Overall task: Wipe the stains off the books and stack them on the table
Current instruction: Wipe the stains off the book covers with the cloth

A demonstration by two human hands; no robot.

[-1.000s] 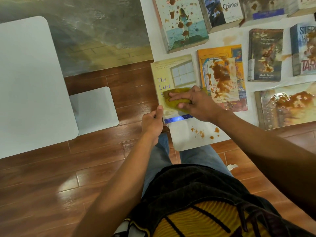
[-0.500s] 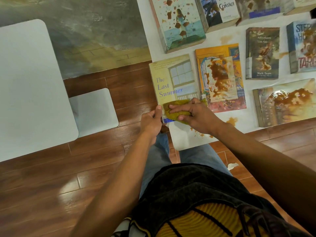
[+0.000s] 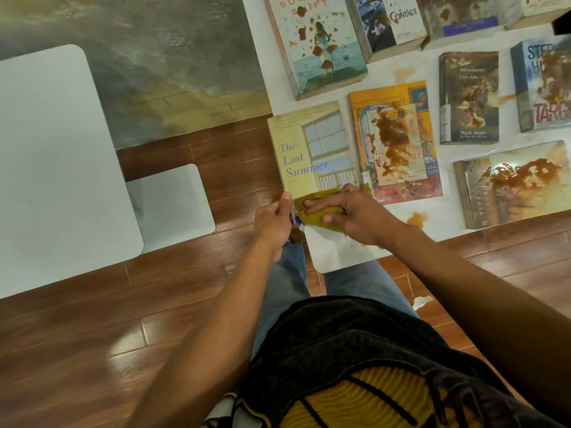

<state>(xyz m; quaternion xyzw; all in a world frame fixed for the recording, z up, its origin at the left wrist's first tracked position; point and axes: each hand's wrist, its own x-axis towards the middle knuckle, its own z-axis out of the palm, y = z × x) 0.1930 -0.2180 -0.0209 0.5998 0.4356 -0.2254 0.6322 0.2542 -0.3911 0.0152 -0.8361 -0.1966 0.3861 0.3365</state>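
Books lie face up on a white sheet (image 3: 411, 66) spread over a wood-plank floor (image 3: 92, 350), seen from above by a seated person looking down past their own lap. To the left stands a white table (image 3: 52, 168), with a smaller white surface (image 3: 173, 205) lower down beside it; this table is probably where the cleaned books should be stacked.

Largest among the soiled volumes is a wide hardcover (image 3: 513, 183) at the right, thickly smeared with brown sauce. Beside it lies an orange-framed paperback (image 3: 398, 143) with a heavy stain at its centre, and above that a thick paperback showing a girl by the sea (image 3: 318, 44), speckled with spots. Further right are a dark Mark Twain paperback (image 3: 469, 100) and a blue thriller (image 3: 543, 84), both stained.

The book in hand is a pale yellow paperback, "The Last Summer" (image 3: 312, 149), at the sheet's near left corner. Its visible cover looks clean. The left hand (image 3: 273, 220) grips its lower left edge, thumb on top. The right hand (image 3: 352, 216) presses a mustard-yellow cloth (image 3: 315, 208) against the lower cover, fingers mostly straight with the thumb tucked round the cloth's near edge.

By its look the paperback is light and bendy, with a glossy cover that may be slick while damp. It would lift best by the spine side or with a hand flat beneath, away from any wet patches. The cloth is soft and limp.
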